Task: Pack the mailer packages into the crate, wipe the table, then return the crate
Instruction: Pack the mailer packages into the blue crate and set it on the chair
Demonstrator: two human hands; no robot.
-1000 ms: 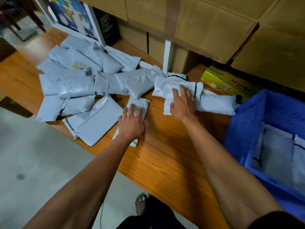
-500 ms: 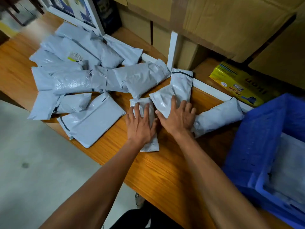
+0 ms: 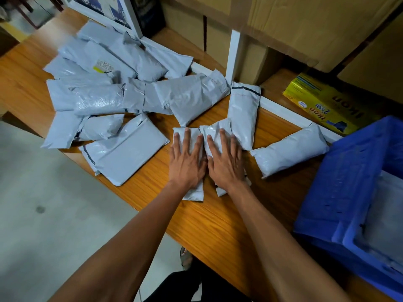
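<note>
Packing is barely begun: most grey mailer packages (image 3: 122,101) lie far left on the wooden table (image 3: 218,225), few inside the blue crate (image 3: 349,192) near right. Left hand (image 3: 187,162) and right hand (image 3: 226,164) press flat, fingers straight, on two small mailers (image 3: 192,194).

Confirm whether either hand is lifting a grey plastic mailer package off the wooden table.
No: the left hand and right hand lie flat on packages resting on the table.

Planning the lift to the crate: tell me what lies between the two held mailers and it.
One grey mailer lies on the table between the right hand and the blue crate. The left hand presses its own packet. Lifting over should clear it.
</note>
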